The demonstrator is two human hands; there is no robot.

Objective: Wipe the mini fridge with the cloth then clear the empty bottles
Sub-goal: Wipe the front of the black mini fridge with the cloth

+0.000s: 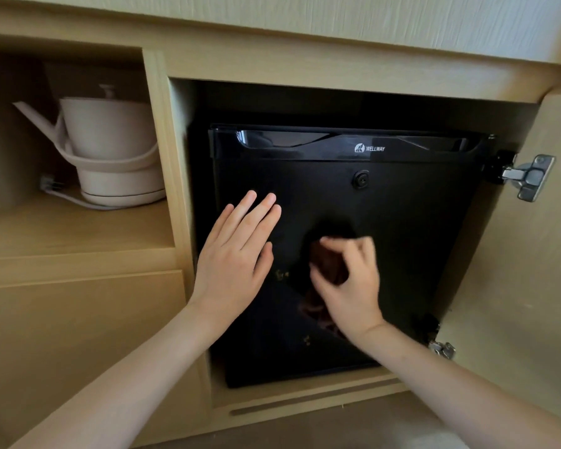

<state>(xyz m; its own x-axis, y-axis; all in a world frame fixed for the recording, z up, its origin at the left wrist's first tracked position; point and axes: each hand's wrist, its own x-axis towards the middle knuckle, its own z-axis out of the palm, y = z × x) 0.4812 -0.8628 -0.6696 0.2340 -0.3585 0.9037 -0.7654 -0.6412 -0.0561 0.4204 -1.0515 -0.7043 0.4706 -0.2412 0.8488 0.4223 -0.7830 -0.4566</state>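
Observation:
A black mini fridge [412, 222] with a closed door and a round lock stands inside a wooden cabinet. My right hand [350, 286] is closed around a dark brown cloth [326, 267] and holds it against the middle of the fridge door. Part of the cloth hangs below that hand. My left hand [237, 251] lies flat on the left side of the door, fingers spread and holding nothing. No bottles are in view.
The cabinet door [515, 270] stands swung out at the right on metal hinges [528, 178]. A white electric kettle [110, 147] on its base with a cord sits in the shelf compartment at the left. A wooden drawer front [78, 335] lies below that shelf.

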